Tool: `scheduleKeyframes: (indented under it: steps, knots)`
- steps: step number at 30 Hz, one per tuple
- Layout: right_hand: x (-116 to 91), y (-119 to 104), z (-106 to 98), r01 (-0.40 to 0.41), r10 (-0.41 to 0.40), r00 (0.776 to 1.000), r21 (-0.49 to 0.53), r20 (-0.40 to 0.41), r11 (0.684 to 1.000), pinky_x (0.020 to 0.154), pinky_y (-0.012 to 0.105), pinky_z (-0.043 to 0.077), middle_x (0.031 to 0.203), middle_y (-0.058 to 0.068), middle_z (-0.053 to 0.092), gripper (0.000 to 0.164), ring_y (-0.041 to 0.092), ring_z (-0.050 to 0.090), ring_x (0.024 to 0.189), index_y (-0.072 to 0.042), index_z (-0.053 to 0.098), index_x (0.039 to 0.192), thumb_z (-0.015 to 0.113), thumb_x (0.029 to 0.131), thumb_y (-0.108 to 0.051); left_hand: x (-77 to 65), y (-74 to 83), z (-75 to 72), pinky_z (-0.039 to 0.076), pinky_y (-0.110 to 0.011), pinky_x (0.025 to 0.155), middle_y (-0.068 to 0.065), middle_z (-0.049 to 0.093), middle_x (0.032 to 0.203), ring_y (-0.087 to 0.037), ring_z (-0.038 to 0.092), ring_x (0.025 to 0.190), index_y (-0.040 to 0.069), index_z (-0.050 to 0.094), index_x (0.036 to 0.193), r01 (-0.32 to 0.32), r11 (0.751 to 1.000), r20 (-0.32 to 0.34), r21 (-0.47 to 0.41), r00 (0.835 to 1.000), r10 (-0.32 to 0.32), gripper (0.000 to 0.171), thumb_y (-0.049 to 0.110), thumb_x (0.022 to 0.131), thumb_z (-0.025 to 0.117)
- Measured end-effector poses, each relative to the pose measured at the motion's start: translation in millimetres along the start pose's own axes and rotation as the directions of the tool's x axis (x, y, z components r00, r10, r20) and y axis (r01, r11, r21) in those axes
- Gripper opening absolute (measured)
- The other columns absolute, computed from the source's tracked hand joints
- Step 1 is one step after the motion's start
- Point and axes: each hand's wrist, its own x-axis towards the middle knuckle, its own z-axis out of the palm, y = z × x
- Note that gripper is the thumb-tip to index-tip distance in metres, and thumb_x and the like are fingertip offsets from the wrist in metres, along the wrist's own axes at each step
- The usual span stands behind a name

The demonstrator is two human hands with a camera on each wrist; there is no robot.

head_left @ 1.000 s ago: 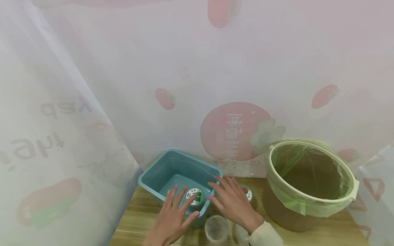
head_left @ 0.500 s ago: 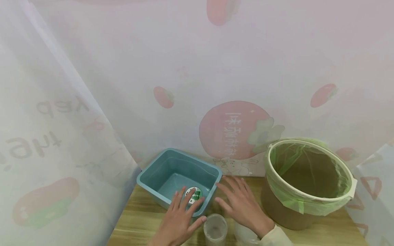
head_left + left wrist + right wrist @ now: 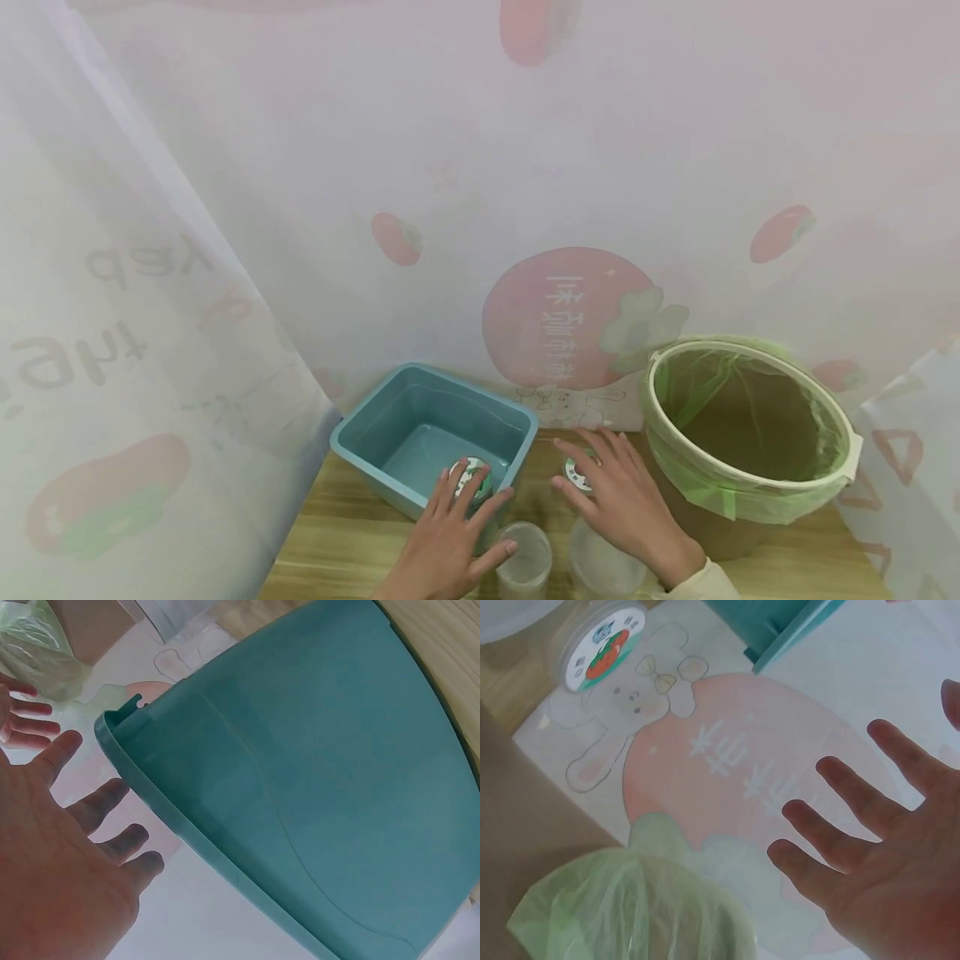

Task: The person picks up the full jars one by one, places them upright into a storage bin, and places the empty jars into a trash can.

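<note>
My left hand (image 3: 450, 542), fingers spread, is over the front edge of a teal plastic basin (image 3: 397, 425). Beneath its fingertips, inside the basin's near right corner, shows a round lid with a green picture (image 3: 469, 472), partly covered by the fingers. To the right, my right hand (image 3: 626, 508) hovers with spread fingers over a clear jar whose lid bears a tomato label (image 3: 604, 649). That jar stands between basin and bin. Neither hand holds anything. In the left wrist view the basin's outer wall (image 3: 322, 772) fills most of the picture, fingertips near its rim.
Two clear plastic containers stand at the front: a narrow one (image 3: 525, 554) and a wider one (image 3: 603, 562). A brown bin with a green liner (image 3: 720, 500) is at the right. Printed cloth walls (image 3: 450, 125) enclose the wooden table (image 3: 322, 533).
The right hand has moved right, from the basin's rim to above the tomato-label jar. The left hand has shifted slightly right over the basin's edge. The objects stay in place.
</note>
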Motion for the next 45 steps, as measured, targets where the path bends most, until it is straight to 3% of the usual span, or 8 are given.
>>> scheduleKeyframes:
  steps: [3, 5, 6, 9, 11, 26, 32, 45]
  knots:
    - [-3.8, 4.2, -6.3, 0.001, -0.001, 1.0, -0.008, -0.008, 1.0, 0.117, 0.075, 0.044, 0.155, 0.014, 0.061, 0.051, 0.049, 0.053, 0.145, -0.019, 0.069, 0.147, 0.072, 0.104, -0.046, 0.2, 2.0, 1.3, 0.004, -0.046, 0.14, -0.007, 0.047, 0.169, -0.042, 0.038, 0.161, 0.038, 0.057, 0.157, -0.013, 1.0, -0.023, 0.012, 1.0, 0.013, 0.059, 0.07, 0.107, 0.051]
    - [-6.1, 6.1, -12.2, -0.002, 0.002, 1.0, -0.023, -0.012, 1.0, 0.117, 0.075, 0.043, 0.154, 0.015, 0.062, 0.052, 0.049, 0.054, 0.144, -0.018, 0.068, 0.147, 0.073, 0.104, -0.047, 0.2, 3.3, 3.7, 0.0, -0.042, 0.14, -0.006, 0.049, 0.168, -0.041, 0.039, 0.16, 0.039, 0.058, 0.156, -0.032, 0.999, -0.051, 0.028, 0.998, 0.034, 0.059, 0.071, 0.107, 0.051]
    - [-7.2, 6.8, -15.3, -0.002, 0.001, 1.0, -0.032, -0.017, 0.999, 0.116, 0.076, 0.043, 0.153, 0.016, 0.062, 0.052, 0.049, 0.055, 0.143, -0.018, 0.069, 0.146, 0.074, 0.103, -0.046, 0.4, 3.9, 4.6, 0.002, -0.044, 0.14, -0.006, 0.05, 0.168, -0.041, 0.04, 0.159, 0.038, 0.059, 0.155, -0.042, 0.999, -0.061, 0.031, 0.997, 0.044, 0.059, 0.071, 0.106, 0.052]
    - [-10.2, 9.7, -25.0, -0.01, 0.009, 0.999, -0.055, -0.032, 0.998, 0.116, 0.075, 0.044, 0.152, 0.017, 0.063, 0.051, 0.05, 0.056, 0.141, -0.018, 0.069, 0.145, 0.075, 0.102, -0.045, 0.9, 6.1, 6.1, 0.034, -0.058, 0.131, -0.007, 0.053, 0.166, -0.042, 0.043, 0.157, 0.037, 0.061, 0.153, -0.067, 0.997, -0.083, 0.044, 0.994, 0.071, 0.059, 0.071, 0.105, 0.055]
    - [-12.3, 12.5, -31.1, -0.019, 0.017, 0.999, -0.059, -0.043, 0.998, 0.117, 0.075, 0.043, 0.151, 0.017, 0.063, 0.05, 0.052, 0.056, 0.14, -0.018, 0.069, 0.145, 0.074, 0.103, -0.044, 1.7, 7.5, 6.5, 0.047, -0.064, 0.119, -0.008, 0.053, 0.165, -0.043, 0.045, 0.156, 0.036, 0.062, 0.152, -0.074, 0.996, -0.081, 0.043, 0.994, 0.078, 0.059, 0.071, 0.105, 0.056]
    - [-43.4, 36.0, -64.9, -0.126, 0.123, 0.991, -0.046, -0.054, 0.991, 0.12, 0.079, 0.033, 0.162, 0.018, 0.053, 0.055, 0.057, 0.04, 0.151, -0.02, 0.064, 0.152, 0.075, 0.102, -0.042, 6.5, 22.1, 22.7, 0.049, -0.057, 0.12, -0.007, 0.051, 0.166, -0.041, 0.046, 0.156, 0.036, 0.06, 0.153, -0.149, 0.988, -0.041, 0.039, 0.988, 0.151, 0.059, 0.072, 0.108, 0.046]
    - [-52.4, 46.1, -73.0, -0.136, 0.131, 0.987, -0.047, -0.089, 0.99, 0.124, 0.08, 0.026, 0.161, 0.021, 0.052, 0.055, 0.061, 0.039, 0.15, -0.022, 0.063, 0.152, 0.076, 0.102, -0.042, 8.9, 26.2, 30.3, 0.051, -0.053, 0.119, -0.006, 0.055, 0.163, -0.039, 0.049, 0.154, 0.035, 0.064, 0.151, -0.187, 0.978, -0.081, 0.088, 0.978, 0.195, 0.059, 0.073, 0.106, 0.052]
    - [-74.2, 72.5, -88.9, -0.235, 0.229, 0.97, -0.073, -0.082, 0.969, 0.125, 0.084, 0.014, 0.162, 0.024, 0.048, 0.062, 0.065, 0.038, 0.145, -0.022, 0.054, 0.159, 0.074, 0.104, -0.042, 8.6, 33.5, 39.3, 0.049, -0.052, 0.12, -0.005, 0.056, 0.162, -0.036, 0.05, 0.154, 0.038, 0.064, 0.149, -0.229, 0.97, -0.097, 0.079, 0.967, 0.236, 0.058, 0.068, 0.1, 0.067]
